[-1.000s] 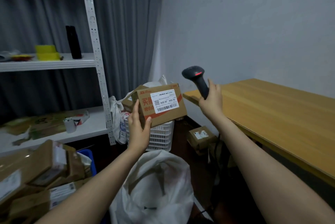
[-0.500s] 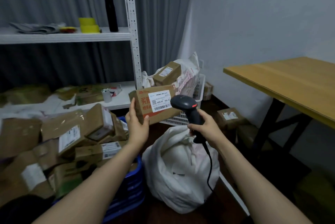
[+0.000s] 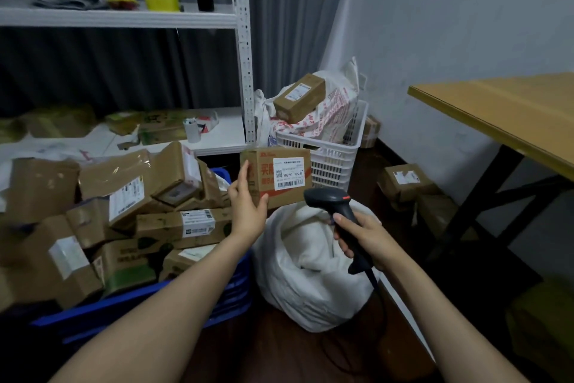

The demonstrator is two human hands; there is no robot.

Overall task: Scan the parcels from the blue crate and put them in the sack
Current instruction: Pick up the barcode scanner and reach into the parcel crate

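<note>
Left hand (image 3: 248, 212) grasps the labelled parcel (image 3: 273, 177) by its left edge, thumb on the front face. Right hand (image 3: 371, 236) clenches the scanner (image 3: 327, 196) handle, its head just below the parcel. Sack (image 3: 310, 274) lies beneath both grips; blue crate (image 3: 239, 292) left of them
</note>
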